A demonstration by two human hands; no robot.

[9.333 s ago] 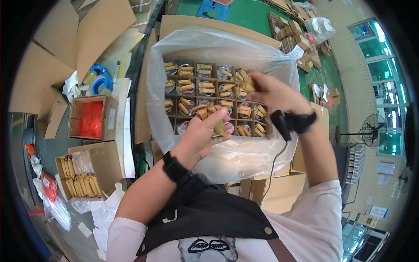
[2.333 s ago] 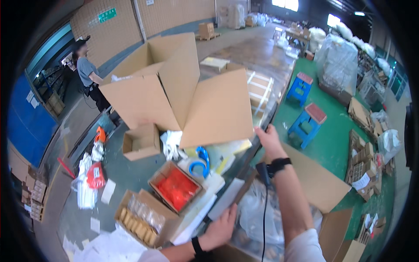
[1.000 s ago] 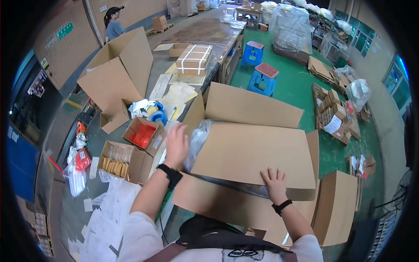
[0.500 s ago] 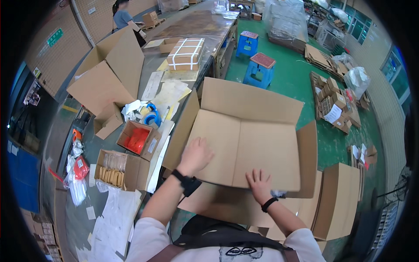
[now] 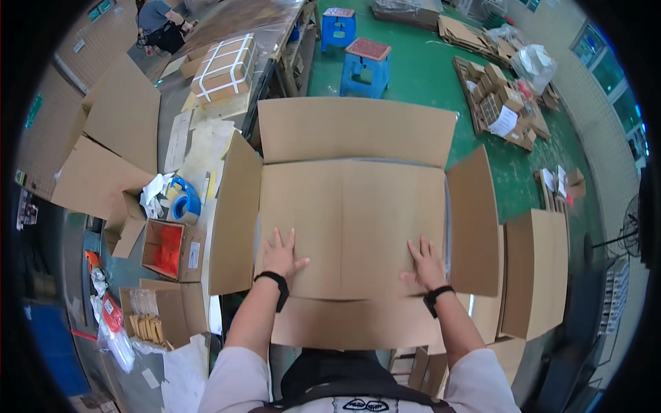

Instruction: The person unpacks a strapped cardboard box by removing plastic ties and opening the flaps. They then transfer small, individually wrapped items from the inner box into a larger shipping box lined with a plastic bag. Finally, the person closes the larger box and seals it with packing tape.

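Before me stands a large cardboard box [image 5: 358, 134] with its flaps folded outward. A flat cardboard sheet [image 5: 372, 206], creased down its middle, lies level inside the rim and hides what is below. My left hand [image 5: 280, 256] presses flat on the sheet's near left part, fingers spread. On the near right part rests my right hand [image 5: 425, 265], its fingers also apart. Neither hand grips anything. Toward my body, the near flap [image 5: 351, 323] slants down between my forearms.
Left on the workbench are a tape dispenser [image 5: 184, 199], a small box with red contents [image 5: 165, 249], a box of small packets [image 5: 155, 313] and a strapped carton [image 5: 226, 67]. Blue stools [image 5: 365, 72] stand beyond. Another open box [image 5: 533, 275] is at right. A person [image 5: 160, 26] crouches far left.
The sheet has gone from tilted to level within the box rim. My left hand has moved left and lower, my right hand slightly right and up. The view has turned.
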